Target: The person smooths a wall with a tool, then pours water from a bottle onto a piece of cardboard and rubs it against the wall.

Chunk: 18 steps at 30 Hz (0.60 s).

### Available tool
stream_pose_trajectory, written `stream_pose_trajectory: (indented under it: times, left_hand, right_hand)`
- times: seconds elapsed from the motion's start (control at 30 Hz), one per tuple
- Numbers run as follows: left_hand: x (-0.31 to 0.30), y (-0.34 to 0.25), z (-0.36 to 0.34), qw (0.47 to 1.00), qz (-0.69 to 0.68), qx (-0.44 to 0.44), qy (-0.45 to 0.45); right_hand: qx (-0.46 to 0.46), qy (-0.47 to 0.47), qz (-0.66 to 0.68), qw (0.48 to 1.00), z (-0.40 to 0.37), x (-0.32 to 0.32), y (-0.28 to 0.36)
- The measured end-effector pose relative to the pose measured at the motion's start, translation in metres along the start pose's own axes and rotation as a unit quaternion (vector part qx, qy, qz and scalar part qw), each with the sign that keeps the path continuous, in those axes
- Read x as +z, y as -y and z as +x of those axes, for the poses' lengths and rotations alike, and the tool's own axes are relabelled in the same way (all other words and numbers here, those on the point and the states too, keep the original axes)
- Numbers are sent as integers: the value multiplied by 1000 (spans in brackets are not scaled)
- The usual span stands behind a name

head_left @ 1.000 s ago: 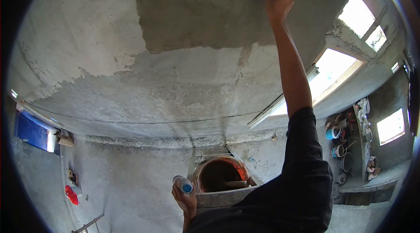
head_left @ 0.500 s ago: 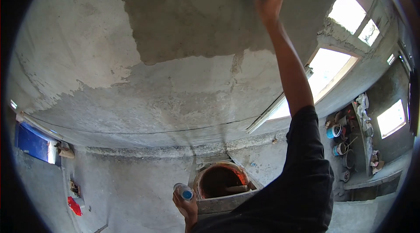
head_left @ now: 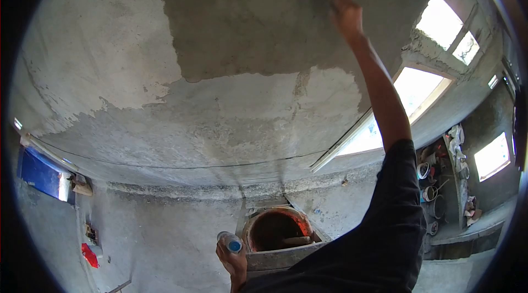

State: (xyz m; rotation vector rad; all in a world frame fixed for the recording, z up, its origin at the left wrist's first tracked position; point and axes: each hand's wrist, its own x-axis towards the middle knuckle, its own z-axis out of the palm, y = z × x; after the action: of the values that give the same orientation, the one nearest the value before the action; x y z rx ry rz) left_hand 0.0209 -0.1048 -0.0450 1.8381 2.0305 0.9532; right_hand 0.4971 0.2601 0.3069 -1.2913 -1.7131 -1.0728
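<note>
My left hand (head_left: 233, 261) is closed round a clear plastic bottle (head_left: 226, 239) with a blue cap, held low beside the bucket. My right hand (head_left: 347, 15) reaches up to the dark, damp patch of plaster (head_left: 247, 23) on the wall. Its fingers point up and left and are smeared by motion, so whether something thin lies under them cannot be made out. A dark smudge or shadow shows at the fingertips. Below stands a round orange-rimmed bucket (head_left: 302, 221) with dark contents and a handle-like piece (head_left: 297, 241) in it.
A wooden plank (head_left: 275, 260) runs before the bucket. A thin cable (head_left: 214, 167) crosses the lower wall. Window openings (head_left: 421, 92) are at right, with several buckets (head_left: 429, 193) beyond. A red item (head_left: 89, 255) and blue panel (head_left: 41, 174) are at left.
My right hand has shifted slightly right and down in view, its fingers now more stretched out. The whole view has moved a little. My left hand keeps its hold on the bottle.
</note>
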Motion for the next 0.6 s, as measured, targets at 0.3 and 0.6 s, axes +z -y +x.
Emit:
stream_pose_trajectory:
  times: [0.3, 0.6]
  left_hand:
    - [-2, 0, 2, 1000, 4, 17, -2]
    - [-1, -2, 4, 1000, 8, 6, -6]
  right_hand:
    - [-264, 130, 13, 956, -40, 71, 25]
    - [9, -188, 65, 980, 33, 30, 12]
